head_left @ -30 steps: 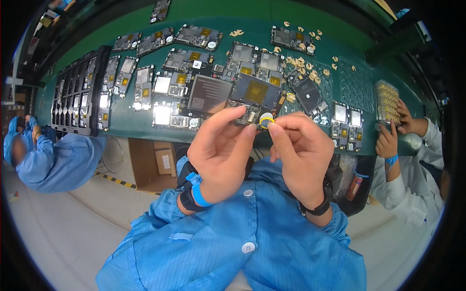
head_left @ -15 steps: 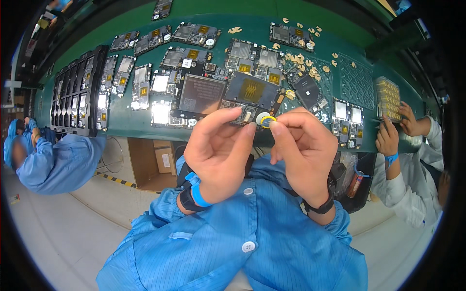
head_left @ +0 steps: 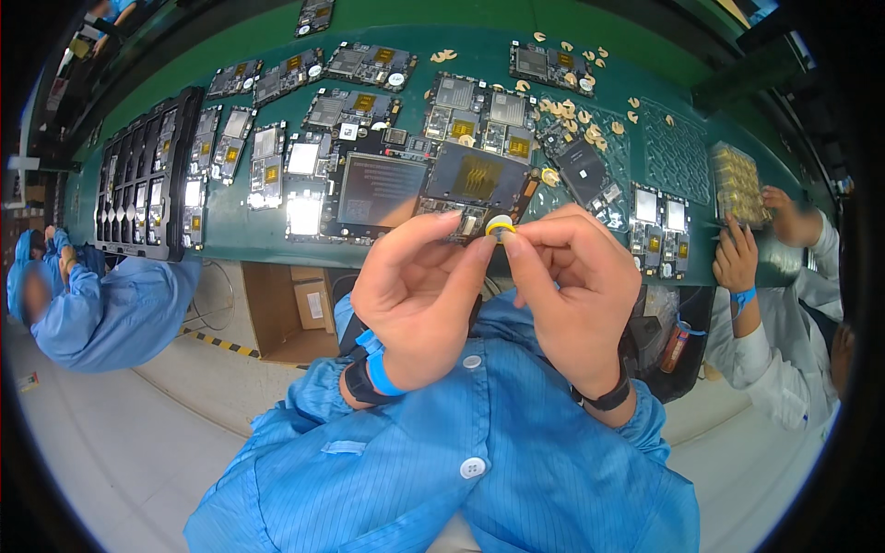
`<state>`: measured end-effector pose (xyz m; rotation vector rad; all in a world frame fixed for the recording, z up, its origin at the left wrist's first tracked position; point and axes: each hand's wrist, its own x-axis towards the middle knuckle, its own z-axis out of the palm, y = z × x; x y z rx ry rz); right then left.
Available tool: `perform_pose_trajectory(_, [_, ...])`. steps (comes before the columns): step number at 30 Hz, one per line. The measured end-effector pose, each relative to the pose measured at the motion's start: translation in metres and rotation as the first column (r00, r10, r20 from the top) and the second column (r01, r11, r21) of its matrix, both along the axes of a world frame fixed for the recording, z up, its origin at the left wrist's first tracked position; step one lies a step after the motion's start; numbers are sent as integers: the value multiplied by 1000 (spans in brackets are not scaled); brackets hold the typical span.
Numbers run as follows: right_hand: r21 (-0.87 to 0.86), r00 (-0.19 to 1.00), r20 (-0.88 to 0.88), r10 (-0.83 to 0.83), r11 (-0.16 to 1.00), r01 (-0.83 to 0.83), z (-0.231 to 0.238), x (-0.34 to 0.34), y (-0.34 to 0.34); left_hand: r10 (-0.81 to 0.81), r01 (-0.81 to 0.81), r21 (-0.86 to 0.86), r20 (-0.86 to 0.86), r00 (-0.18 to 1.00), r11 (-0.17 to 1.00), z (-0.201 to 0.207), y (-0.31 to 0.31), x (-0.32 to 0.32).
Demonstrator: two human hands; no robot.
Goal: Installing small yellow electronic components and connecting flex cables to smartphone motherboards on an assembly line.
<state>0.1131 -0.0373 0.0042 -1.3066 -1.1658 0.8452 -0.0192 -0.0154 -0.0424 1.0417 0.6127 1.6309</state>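
Just past the front edge of my body, both my hands meet at a small round coin cell (head_left: 500, 223), silvery-white with a yellow rim. My right hand (head_left: 579, 276) pinches it between thumb and index finger. The thumb of my left hand (head_left: 415, 281) presses against its other side, while that hand's index finger is lifted away; its remaining fingers are curled. Directly beyond my fingertips lies a large dark circuit board (head_left: 383, 189) with a grey metal plate (head_left: 475, 173) bearing a gold-coloured patch.
Several circuit boards (head_left: 371, 64) cover the green bench, with a black slotted tray (head_left: 138, 184) at left. Cream C-shaped pieces (head_left: 570, 112) lie scattered near a clear plastic tray (head_left: 678, 152). At right, another person's hands (head_left: 736, 258) are by a tray of yellow pieces (head_left: 737, 184). Another person sits at left.
The coin cell has tilted so more of its pale face shows, and it has shifted slightly left. My right fingers moved left with it. The other person's hand at right has shifted outward.
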Motion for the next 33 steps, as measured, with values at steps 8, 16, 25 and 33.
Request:
perform_pose_trajectory(8, [-9, 989, 134, -63, 998, 65, 6, 0, -1, 36, -36, 39, 4, 999, 999, -1, 2, 5])
perform_pose_trajectory(16, [-95, 1000, -5, -31, 995, 30, 6, 1, -1, 35, -34, 39, -28, 999, 999, 0, 2, 2])
perform_pose_trajectory(25, [-297, 940, -340, -37, 952, -70, 12, 5, 4, -48, 50, 20, -55, 997, 999, 6, 2, 3])
perform_pose_trajectory(33, [-183, 844, -536, 17, 974, -135, 2, 3, 5, -129, 127, -48, -43, 991, 991, 8, 2, 1])
